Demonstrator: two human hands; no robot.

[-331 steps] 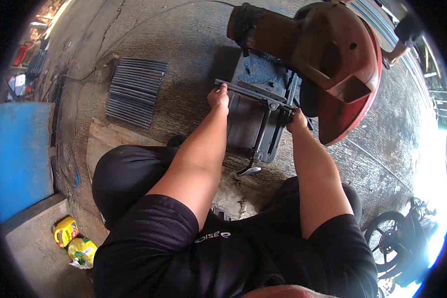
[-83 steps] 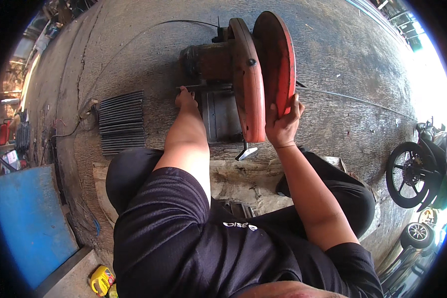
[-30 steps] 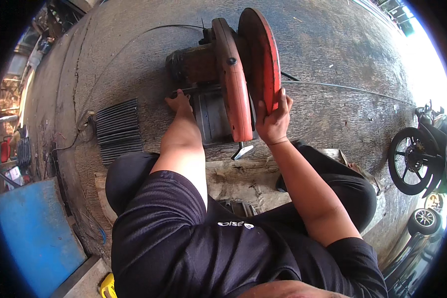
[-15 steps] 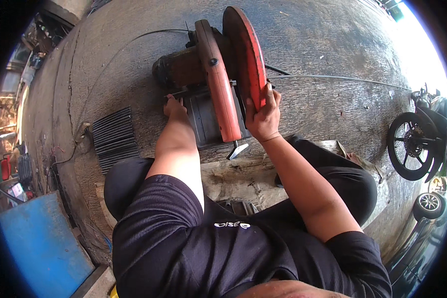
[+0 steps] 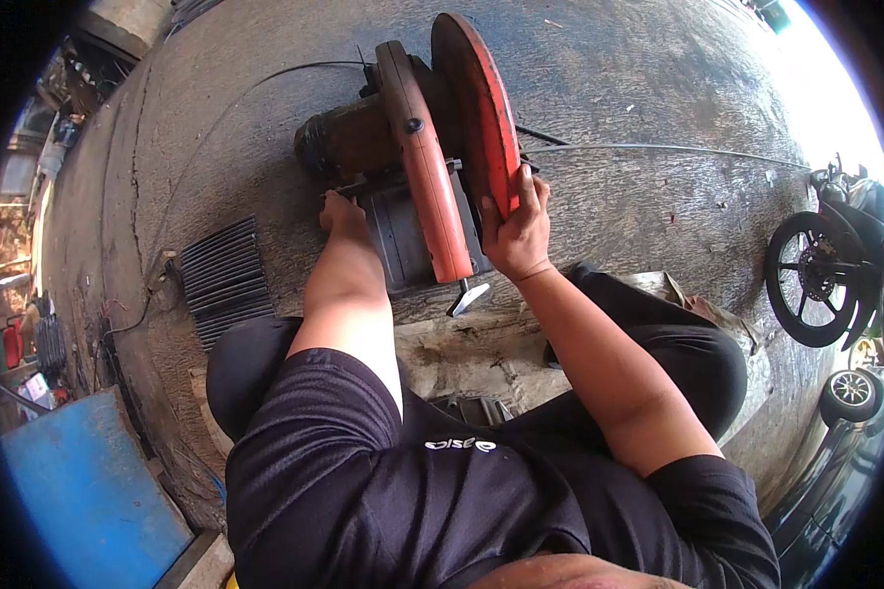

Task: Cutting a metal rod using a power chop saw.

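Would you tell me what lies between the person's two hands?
In the head view, the black base and red handle lie between the left hand and right hand.

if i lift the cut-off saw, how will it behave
Likely heavy: the cut-off saw has a bulky motor and broad base. Probably awkward to balance, as motor and red guard jut from opposite sides of its handle.

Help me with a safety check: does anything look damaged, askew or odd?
On the saw, the bare right hand grips the red guard by its lower edge: odd, so near the cutting area, though I can't tell whether the saw is running. The guard's paint looks worn. The sheet nearby is crumpled and blotchy.
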